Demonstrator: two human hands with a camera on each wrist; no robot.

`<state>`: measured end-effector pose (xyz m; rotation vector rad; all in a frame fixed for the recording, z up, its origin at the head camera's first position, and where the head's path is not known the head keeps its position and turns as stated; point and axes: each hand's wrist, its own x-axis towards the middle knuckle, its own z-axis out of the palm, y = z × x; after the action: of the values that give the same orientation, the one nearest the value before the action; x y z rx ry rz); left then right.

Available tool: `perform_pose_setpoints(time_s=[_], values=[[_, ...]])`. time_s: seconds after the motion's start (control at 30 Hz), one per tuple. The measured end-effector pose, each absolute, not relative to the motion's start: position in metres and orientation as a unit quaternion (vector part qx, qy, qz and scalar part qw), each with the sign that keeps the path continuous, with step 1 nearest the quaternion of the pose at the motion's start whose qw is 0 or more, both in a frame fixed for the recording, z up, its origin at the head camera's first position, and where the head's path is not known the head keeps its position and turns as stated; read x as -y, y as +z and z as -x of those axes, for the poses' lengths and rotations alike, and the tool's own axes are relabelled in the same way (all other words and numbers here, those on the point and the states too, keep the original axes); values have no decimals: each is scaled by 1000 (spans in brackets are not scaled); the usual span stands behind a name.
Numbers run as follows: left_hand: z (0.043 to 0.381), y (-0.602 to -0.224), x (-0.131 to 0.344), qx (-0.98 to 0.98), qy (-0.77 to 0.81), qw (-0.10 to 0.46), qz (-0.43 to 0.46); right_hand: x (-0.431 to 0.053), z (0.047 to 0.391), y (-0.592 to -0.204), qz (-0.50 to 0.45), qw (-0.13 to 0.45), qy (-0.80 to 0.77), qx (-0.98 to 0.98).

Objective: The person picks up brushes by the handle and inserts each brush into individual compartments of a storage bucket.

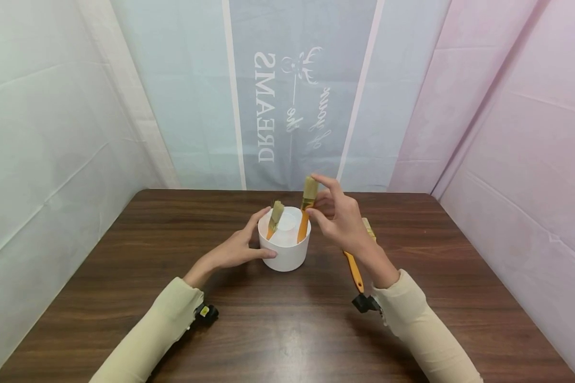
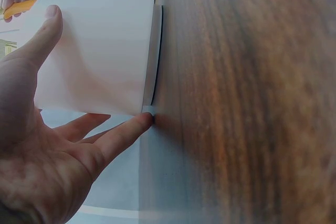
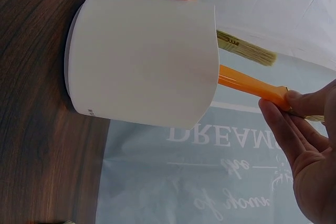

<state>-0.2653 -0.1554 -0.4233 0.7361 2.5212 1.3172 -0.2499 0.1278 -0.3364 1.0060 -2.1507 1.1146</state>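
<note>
A round white tub [image 1: 287,258] stands upright on the table. My left hand [image 1: 237,247] holds it from the left, thumb on the near wall and fingers around the far side, as the left wrist view also shows. Inside leans a paintbrush [image 1: 275,219], pale bristles up, against the left part of the rim. With thumb and fingers, my right hand [image 1: 337,213] pinches a second paintbrush [image 3: 249,84] near its metal band. That brush points bristles up, its orange handle [image 1: 303,229] reaching down into the tub at the right. The handle's lower end is hidden in the right wrist view.
Another paintbrush [image 1: 353,271] with an orange handle lies on the wooden table [image 1: 278,330], right of the tub and partly hidden by the right wrist. A printed cloth [image 1: 196,96] hangs behind the table, with pale cloth walls [image 1: 43,149] on both sides.
</note>
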Motion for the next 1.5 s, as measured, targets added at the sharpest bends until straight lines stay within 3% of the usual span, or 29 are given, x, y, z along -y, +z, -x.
perform_pose_setpoints(time_s=[1.5], values=[[265,-423,155,-850,451,100,-252,-126,252,-340,-386,254,396,794]])
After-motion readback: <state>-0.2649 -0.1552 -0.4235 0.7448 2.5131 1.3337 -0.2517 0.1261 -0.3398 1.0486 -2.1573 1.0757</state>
